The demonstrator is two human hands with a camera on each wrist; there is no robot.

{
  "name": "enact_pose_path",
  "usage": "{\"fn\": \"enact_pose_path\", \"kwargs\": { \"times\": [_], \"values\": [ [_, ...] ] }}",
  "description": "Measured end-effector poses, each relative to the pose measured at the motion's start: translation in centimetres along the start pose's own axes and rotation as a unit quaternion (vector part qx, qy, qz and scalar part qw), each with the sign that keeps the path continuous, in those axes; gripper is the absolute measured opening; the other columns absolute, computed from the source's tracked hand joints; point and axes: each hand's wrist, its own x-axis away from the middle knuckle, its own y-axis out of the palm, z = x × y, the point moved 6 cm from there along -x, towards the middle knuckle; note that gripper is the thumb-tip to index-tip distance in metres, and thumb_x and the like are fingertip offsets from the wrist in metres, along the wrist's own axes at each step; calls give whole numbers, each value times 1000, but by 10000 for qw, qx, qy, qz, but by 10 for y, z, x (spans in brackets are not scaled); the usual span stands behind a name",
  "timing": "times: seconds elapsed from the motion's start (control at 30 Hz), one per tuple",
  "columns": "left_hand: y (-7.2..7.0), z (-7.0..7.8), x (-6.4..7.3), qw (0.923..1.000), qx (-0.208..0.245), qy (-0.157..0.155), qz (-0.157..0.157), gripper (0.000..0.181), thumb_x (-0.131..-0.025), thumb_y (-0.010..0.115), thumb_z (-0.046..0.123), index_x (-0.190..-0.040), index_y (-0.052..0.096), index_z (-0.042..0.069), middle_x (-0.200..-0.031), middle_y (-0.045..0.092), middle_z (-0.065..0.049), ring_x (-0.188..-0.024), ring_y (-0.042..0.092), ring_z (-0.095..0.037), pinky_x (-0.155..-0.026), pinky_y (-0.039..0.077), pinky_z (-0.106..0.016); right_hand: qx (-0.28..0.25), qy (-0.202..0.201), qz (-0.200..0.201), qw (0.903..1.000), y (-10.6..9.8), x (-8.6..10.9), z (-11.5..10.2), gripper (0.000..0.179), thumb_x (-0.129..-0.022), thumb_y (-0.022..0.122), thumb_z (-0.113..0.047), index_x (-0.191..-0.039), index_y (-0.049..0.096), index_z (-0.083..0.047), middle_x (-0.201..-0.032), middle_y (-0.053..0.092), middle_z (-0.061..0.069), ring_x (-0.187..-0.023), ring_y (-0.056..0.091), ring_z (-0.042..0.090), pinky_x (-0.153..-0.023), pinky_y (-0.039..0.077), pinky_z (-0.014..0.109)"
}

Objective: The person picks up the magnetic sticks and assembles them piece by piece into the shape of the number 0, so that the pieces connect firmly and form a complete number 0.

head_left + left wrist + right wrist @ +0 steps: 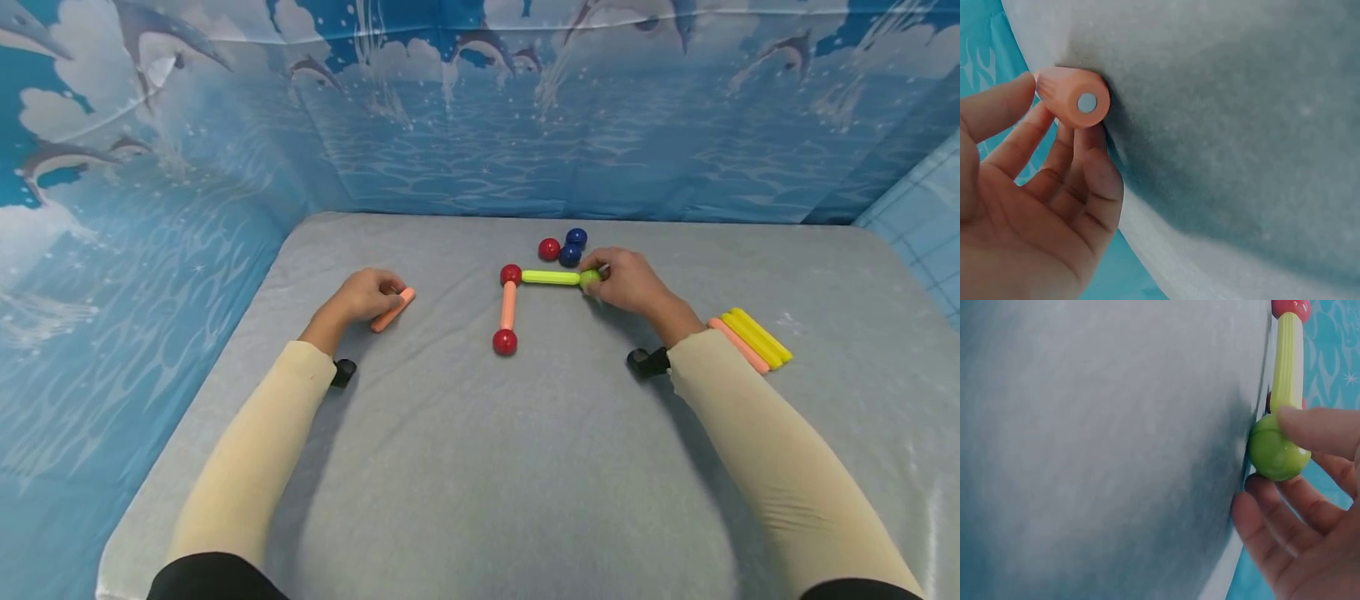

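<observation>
My left hand [367,294] pinches an orange magnetic rod [1072,94] between thumb and fingers, low over the grey cloth at the left. A pale round magnet shows in the rod's near end. With thumb and fingers my right hand [626,282] holds a green ball [1279,450]. That ball sits at the right end of a yellow-green rod [551,277], whose other end meets a red ball [511,274]. From this corner a second orange rod [508,306] runs toward me to another red ball [505,342].
Behind the joined pieces lie a loose red ball [549,249] and two blue balls [571,254]. Beside my right forearm are yellow rods [757,335] and an orange rod [738,344], side by side. A blue dolphin-print curtain [450,142] hangs along the table's back and left.
</observation>
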Motion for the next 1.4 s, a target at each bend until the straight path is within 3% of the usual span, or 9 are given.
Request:
{"fn": "enact_pose_path", "kwargs": {
  "times": [0.2,0.4,0.53,0.77,0.97,1.07,1.2,1.3,1.4],
  "values": [
    [2,-1,3,10000,-5,20,16,42,-100,52,19,-142,53,13,-138,55,-19,-105,61,-31,-82,51,-39,0,-57,30,10000,1,0,1,31,-94,64,-10,-125,65,-8,-131,60,18,-112,55,35,-90,52,48],
    [9,5,8,9999,99,133,-12,41,-101,51,17,-141,53,12,-134,57,-20,-98,62,-29,-75,50,-34,42,-34,38,10000,4,-1,2,31,-94,63,-10,-125,64,-7,-131,59,18,-112,54,35,-92,51,49],
    [14,7,10,9999,-8,166,-38,45,-101,51,16,-146,48,12,-138,55,-20,-98,61,-28,-75,48,-35,34,-17,14,10000,4,-2,3,31,-95,62,-10,-125,63,-7,-131,58,19,-112,53,35,-93,50,50],
    [18,14,10,9994,-285,197,-82,45,-99,50,15,-144,51,15,-142,52,-19,-116,56,-31,-90,50,-43,-37,-46,-25,10000,4,-1,6,30,-95,61,-8,-125,62,-6,-131,57,20,-114,54,37,-95,51,51],
    [26,21,16,9987,-271,398,-134,42,-98,51,12,-139,53,13,-138,55,-18,-110,58,-29,-83,52,-38,-103,-22,-27,9999,4,-1,8,30,-95,61,-8,-125,61,-6,-131,57,19,-114,54,37,-96,50,52],
    [34,27,26,9975,21,690,-149,41,-98,53,12,-139,53,13,-135,57,-18,-104,62,-28,-77,52,-35,-104,-6,-43,9999,5,-2,8,31,-95,61,-8,-126,61,-6,-130,57,19,-114,53,37,-97,50,52],
    [51,38,45,9922,806,930,-196,41,-98,57,11,-139,54,12,-130,59,-17,-96,62,-26,-69,50,-30,-107,-53,-58,9999,6,-4,5,30,-95,61,-8,-126,60,-7,-130,57,18,-113,53,36,-97,50,51],
    [68,49,58,9833,1542,932,-238,41,-97,59,10,-138,55,12,-125,61,-17,-91,62,-22,-68,51,-29,-114,-53,-49,9999,5,-4,5,30,-95,61,-8,-126,60,-7,-131,57,18,-113,53,36,-97,50,51],
    [85,64,69,9698,2243,880,-391,40,-97,61,9,-137,56,12,-121,63,-16,-87,63,-19,-72,56,-29,-123,-52,-48,9999,4,-3,5,30,-95,61,-7,-126,61,-7,-132,56,19,-114,53,37,-97,50,52]
  ]
}}
